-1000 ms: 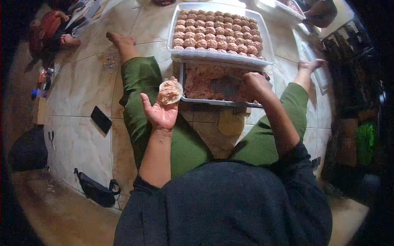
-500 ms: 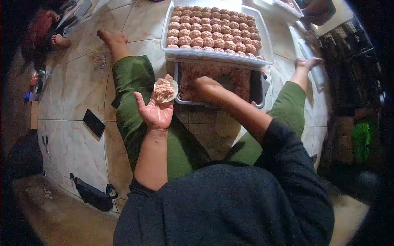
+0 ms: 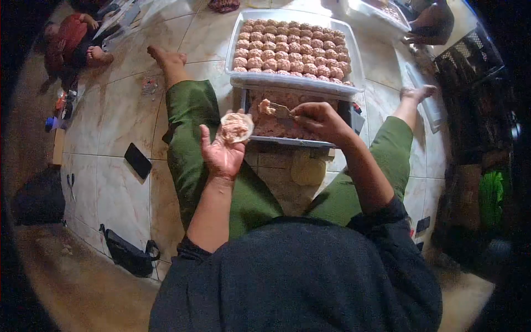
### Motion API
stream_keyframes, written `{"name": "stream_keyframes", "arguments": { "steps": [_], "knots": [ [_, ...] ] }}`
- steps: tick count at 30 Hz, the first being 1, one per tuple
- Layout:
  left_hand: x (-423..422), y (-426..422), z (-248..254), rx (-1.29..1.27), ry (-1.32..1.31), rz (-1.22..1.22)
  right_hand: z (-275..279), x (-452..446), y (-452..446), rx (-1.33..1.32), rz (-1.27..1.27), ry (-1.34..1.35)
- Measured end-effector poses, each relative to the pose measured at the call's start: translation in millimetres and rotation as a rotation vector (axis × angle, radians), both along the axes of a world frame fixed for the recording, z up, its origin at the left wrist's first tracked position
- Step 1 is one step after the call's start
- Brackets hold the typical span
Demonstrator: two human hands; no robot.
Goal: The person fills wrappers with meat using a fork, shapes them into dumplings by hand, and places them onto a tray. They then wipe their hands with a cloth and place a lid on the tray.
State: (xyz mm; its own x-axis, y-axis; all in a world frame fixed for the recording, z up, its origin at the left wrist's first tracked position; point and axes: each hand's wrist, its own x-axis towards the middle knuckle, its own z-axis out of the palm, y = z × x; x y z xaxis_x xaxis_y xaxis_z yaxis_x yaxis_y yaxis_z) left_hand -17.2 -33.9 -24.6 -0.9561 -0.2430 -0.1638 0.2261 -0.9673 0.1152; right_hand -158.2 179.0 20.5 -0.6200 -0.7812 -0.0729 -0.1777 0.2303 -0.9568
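Note:
Palm up, my left hand (image 3: 224, 157) carries a round, pale dumpling wrapper (image 3: 249, 130) on its fingers, with a mound of pink meat filling (image 3: 235, 128) on top. The thumb stands out to the side. My right hand (image 3: 321, 117) is closed around the end of a small flat spreader (image 3: 281, 111), whose tip bears a lump of the same filling. Below the spreader is a grey tub (image 3: 243, 99) holding a broad layer of minced filling (image 3: 282, 130). Behind it, a clear plastic box (image 3: 231, 65) contains rows of formed dumplings (image 3: 290, 50).
A phone (image 3: 138, 161) and a black pouch (image 3: 127, 252) lie on the tiles at left. My legs stretch out either side of the tub. Other people sit at far left (image 3: 74, 41) and far right (image 3: 434, 22), the latter by another clear box (image 3: 381, 12). Dark crates (image 3: 470, 55) stand at right.
My right hand has risen out of the tub and drawn back to the right, bringing up the spreader with filling on it. My left hand still bears the filled wrapper. The view has shifted slightly.

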Motion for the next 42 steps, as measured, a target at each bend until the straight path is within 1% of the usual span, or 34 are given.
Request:
{"name": "stream_keyframes", "arguments": {
  "steps": [1,4,5,6,7,8,9,10,12,13,14,17,20,21,23,25,28,29,31,32,34,35,38,39,40,42],
  "knots": [
    [0,11,8,-0.003,0.01,-0.027,19,9,7,0.043,0.001,0.068],
    [2,38,30,-0.01,0.061,-0.097,39,42,15,-0.118,-0.045,0.154],
    [3,43,36,0.036,0.109,-0.138,38,51,16,-0.162,-0.041,0.439],
    [5,47,42,0.08,0.157,-0.181,34,60,15,-0.062,-0.049,0.702],
    [6,51,48,0.123,0.203,-0.227,35,74,14,-0.008,-0.077,0.806],
    [7,56,53,0.058,0.174,-0.193,36,88,14,0.048,-0.107,0.907],
    [7,60,57,-0.007,0.145,-0.159,32,95,14,0.04,-0.136,0.884],
    [7,63,59,-0.072,0.115,-0.122,32,96,19,0.074,-0.132,0.928],
    [11,61,58,-0.013,0.094,-0.126,37,94,28,0.142,-0.119,1.017],
    [12,60,58,0.009,0.086,-0.12,36,90,34,0.152,-0.092,1.002],
    [13,59,57,0.031,0.079,-0.113,40,90,40,0.156,-0.125,1.003],
    [12,58,55,-0.203,0.012,-0.055,56,89,49,0.171,-0.235,1.028],
    [11,64,54,-0.137,0.065,-0.153,57,91,41,0.032,-0.198,0.963],
    [13,67,57,-0.116,0.084,-0.19,49,93,37,0.058,-0.137,0.969],
    [14,66,55,-0.062,0.107,-0.2,38,92,31,0.099,-0.116,0.909],
    [14,59,52,-0.026,0.107,-0.188,46,90,29,0.158,-0.053,0.864],
    [16,43,43,-0.024,0.086,-0.143,48,88,35,0.142,-0.125,0.899],
    [15,38,41,-0.038,0.095,-0.124,47,85,35,0.112,-0.175,0.832],
    [13,28,37,-0.064,0.123,-0.106,41,65,39,0.143,-0.275,0.771],
    [12,29,32,-0.152,0.086,-0.084,36,53,43,0.165,-0.328,0.74],
    [8,31,18,-0.328,0.014,-0.048,25,23,53,0.512,-0.284,0.59],
    [8,29,13,-0.254,0.032,-0.082,20,9,56,0.681,-0.265,0.508],
    [6,29,9,-0.344,-0.041,-0.066,16,-14,42,1.014,-0.161,0.437],
    [6,26,9,-0.306,-0.049,-0.072,18,-7,34,0.914,-0.171,0.647],
    [6,23,9,-0.247,-0.023,-0.08,8,-12,29,0.909,-0.167,0.589],
    [7,18,9,-0.134,0.027,-0.093,-39,-40,20,0.892,-0.157,0.474]
  ]
}}
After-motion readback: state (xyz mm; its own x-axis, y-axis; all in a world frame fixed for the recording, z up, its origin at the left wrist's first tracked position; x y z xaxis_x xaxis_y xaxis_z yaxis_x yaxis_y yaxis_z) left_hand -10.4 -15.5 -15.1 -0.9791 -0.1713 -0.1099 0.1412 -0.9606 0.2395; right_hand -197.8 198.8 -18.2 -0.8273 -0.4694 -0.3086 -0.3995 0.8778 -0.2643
